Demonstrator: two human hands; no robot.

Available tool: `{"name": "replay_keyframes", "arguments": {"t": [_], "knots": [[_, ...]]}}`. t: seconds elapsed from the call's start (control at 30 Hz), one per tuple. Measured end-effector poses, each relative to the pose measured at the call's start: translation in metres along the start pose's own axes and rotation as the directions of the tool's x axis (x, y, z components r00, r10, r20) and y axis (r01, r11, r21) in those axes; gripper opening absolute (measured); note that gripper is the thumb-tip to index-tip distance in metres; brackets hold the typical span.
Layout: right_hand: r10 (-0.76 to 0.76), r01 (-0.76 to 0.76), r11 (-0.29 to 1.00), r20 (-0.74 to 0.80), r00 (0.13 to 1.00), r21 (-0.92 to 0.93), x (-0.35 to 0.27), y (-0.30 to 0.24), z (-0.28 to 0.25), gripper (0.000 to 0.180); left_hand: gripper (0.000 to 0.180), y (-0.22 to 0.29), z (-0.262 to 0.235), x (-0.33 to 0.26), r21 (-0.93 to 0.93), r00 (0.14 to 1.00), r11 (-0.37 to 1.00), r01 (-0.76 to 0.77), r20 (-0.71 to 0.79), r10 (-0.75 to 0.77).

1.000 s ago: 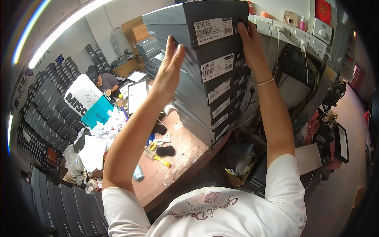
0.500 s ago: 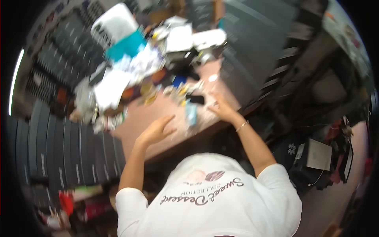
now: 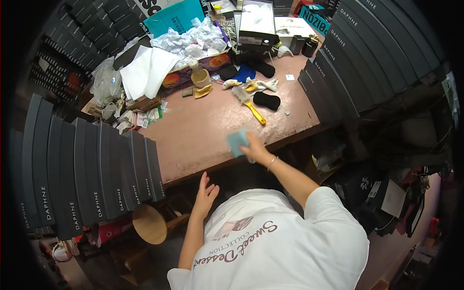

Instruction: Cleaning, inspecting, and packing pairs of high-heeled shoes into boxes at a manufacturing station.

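My right hand (image 3: 256, 147) grips a light blue cloth (image 3: 236, 141) close to the table's front edge; both are a little smeared by motion. My left hand (image 3: 206, 194) hangs just in front of that edge with fingers apart and holds nothing. Beyond the cloth, a brush (image 3: 255, 113) with a yellow handle and pale bristles lies on the brownish tabletop (image 3: 193, 140). A black pad (image 3: 267, 101) rests beside the brush. White-and-yellow gloves or cloths (image 3: 261, 85) lie behind them.
Stacked dark shoe boxes flank the table at left (image 3: 87, 169) and right (image 3: 360, 63). At the back stand a purple box of crumpled white paper (image 3: 188, 41), white sheets (image 3: 147, 72), a small bottle (image 3: 195, 72) and an open shoe box (image 3: 256, 29). A round wooden stool (image 3: 150, 224) stands lower left.
My right hand, open beside the light blue cloth before, has taken hold of it. My left hand has drawn back from over the tabletop to in front of its edge. The view has turned.
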State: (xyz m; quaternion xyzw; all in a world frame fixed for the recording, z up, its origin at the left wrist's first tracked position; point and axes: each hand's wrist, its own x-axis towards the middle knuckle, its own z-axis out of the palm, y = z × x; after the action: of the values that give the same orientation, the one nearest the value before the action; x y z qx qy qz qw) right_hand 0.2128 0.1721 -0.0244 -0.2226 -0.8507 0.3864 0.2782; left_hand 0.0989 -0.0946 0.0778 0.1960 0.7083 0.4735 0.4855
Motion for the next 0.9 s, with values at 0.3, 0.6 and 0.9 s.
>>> {"name": "replay_keyframes", "arguments": {"t": [0.3,0.6,0.9], "knots": [[-0.006,-0.055,0.982,0.318,0.948,0.183,0.006,-0.08,-0.091,0.063,0.03,0.014,0.079,0.102,-0.71,0.982,0.683,-0.171,-0.177,0.063],[0.297,-0.301,0.953,-0.097,0.95,-0.031,-0.017,-0.065,-0.214,0.034,0.032,0.065,-0.121,0.224,0.636,0.501,0.705,-0.314,-0.52,0.692],[-0.647,-0.459,0.335,-0.555,0.523,-0.823,0.014,-0.284,-0.437,0.061,0.086,0.089,-0.266,0.299,0.902,0.915,-0.165,0.399,-0.38,0.132]]}}
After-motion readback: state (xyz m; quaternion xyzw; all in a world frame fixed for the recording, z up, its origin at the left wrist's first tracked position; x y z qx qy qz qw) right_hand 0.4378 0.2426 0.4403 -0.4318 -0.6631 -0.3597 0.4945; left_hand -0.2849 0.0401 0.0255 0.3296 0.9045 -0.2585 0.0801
